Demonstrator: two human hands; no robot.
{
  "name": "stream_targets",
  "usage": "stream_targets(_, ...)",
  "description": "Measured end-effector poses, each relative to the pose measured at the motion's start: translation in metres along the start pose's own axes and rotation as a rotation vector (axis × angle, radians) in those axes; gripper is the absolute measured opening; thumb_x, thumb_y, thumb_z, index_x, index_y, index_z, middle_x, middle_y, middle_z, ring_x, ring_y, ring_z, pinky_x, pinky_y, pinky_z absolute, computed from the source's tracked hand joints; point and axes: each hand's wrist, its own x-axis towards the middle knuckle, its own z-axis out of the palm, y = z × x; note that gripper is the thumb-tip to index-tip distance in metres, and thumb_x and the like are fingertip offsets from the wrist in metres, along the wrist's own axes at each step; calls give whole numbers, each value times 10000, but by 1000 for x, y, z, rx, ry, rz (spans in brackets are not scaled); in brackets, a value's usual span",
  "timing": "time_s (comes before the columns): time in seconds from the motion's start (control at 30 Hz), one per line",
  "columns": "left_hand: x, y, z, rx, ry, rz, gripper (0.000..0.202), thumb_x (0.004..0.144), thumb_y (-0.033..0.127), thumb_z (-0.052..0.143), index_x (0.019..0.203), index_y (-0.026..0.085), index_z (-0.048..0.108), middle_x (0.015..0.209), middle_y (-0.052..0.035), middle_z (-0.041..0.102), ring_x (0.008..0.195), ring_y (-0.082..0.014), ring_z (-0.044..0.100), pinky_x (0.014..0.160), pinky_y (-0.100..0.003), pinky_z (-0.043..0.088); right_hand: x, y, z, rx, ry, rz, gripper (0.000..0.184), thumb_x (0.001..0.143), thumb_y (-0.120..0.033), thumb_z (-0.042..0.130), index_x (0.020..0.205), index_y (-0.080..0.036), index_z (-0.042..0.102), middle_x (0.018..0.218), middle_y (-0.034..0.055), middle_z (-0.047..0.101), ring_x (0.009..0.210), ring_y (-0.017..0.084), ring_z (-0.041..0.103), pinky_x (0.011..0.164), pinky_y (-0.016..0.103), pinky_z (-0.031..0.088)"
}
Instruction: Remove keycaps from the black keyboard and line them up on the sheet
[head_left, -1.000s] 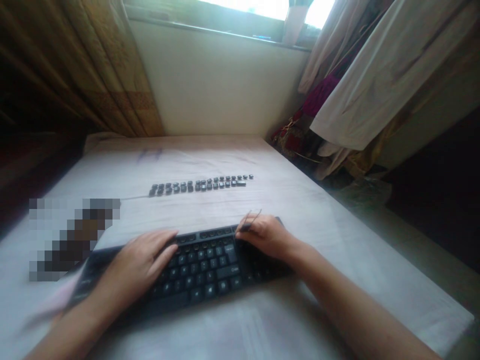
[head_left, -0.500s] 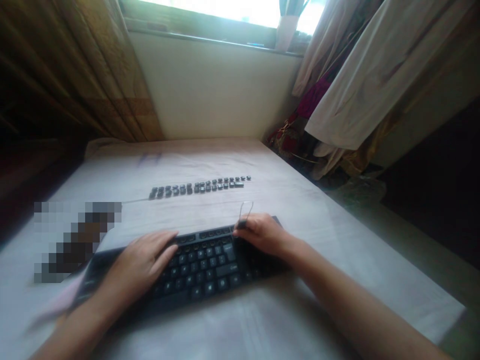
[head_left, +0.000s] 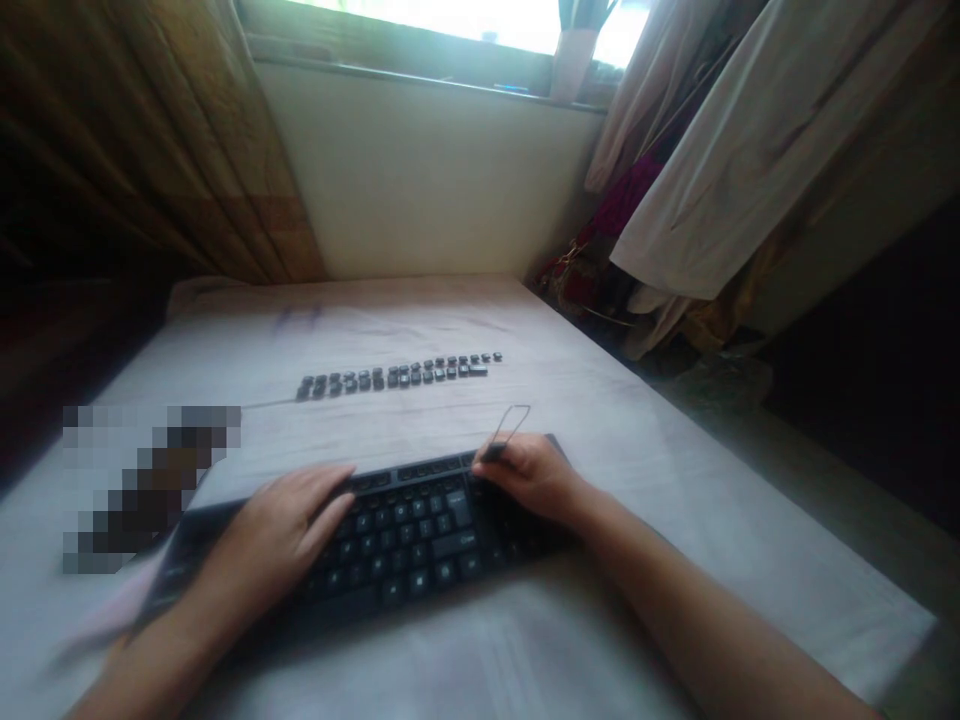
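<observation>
Wire keycap puller (head_left: 510,428) pinched in right hand (head_left: 536,478), now tilted rightward compared with moment ago. Keyboard (head_left: 409,535) steadied by flat, spread left hand (head_left: 274,535). Removed keycaps (head_left: 397,373) lined up beyond.

1. The keyboard (head_left: 405,535) is black, its keys marked with small pale legends.
2. The row of loose keycaps (head_left: 397,374) farther off is dark grey to black.
3. The table cover (head_left: 600,420) is a pale pinkish white, with a faint purple mark at the far left.
4. The wire tool (head_left: 508,430) is thin and dark.
5. The left curtain (head_left: 187,140) is golden brown with a woven pattern.
6. The cloth on the right (head_left: 750,150) is off-white, with magenta fabric (head_left: 626,195) behind it.
7. The far wall (head_left: 427,180) is cream.
</observation>
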Motion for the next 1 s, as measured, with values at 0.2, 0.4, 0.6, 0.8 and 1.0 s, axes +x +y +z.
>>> stream_targets(0.2, 0, -2, 1, 4, 11, 5, 531, 891, 589, 360, 1172, 241, 646, 1170, -64, 696, 1095, -267, 629, 969, -424, 474, 5, -5, -2, -16, -58, -19, 111, 857, -217, 614, 760, -184, 655, 778, 30, 689, 721, 141, 646, 699, 241, 505)
stream_targets(0.4, 0, -1, 1, 13, 10, -5, 547, 895, 601, 333, 1161, 245, 651, 1176, -62, 694, 1096, -270, 628, 973, -428, 469, 19, -6, -10, -70, -221, 35, 98, 832, -214, 649, 746, -176, 674, 727, 2, 642, 656, 112, 604, 622, 206, 463)
stream_targets(0.6, -1, -3, 2, 23, -9, 10, 545, 905, 585, 336, 1187, 225, 632, 1191, -73, 684, 1108, -266, 619, 985, -427, 458, 26, -1, -7, -132, -257, -92, 181, 838, -221, 638, 667, -160, 627, 682, 0, 588, 596, 100, 545, 560, 197, 424)
stream_targets(0.8, -2, -3, 3, 21, -17, 9, 563, 907, 585, 333, 1197, 206, 631, 1202, -81, 677, 1120, -273, 612, 992, -432, 452, 13, -2, -6, -45, -137, -46, 87, 854, -200, 622, 784, -182, 671, 757, 16, 669, 705, 124, 624, 675, 219, 476)
stream_targets(1.0, -1, -5, 3, 16, 2, 10, 555, 899, 589, 339, 1182, 219, 641, 1187, -68, 686, 1101, -272, 622, 973, -425, 466, 6, -1, -4, -106, -40, 46, 111, 840, -264, 651, 773, -190, 698, 742, 26, 698, 689, 140, 637, 657, 232, 475)
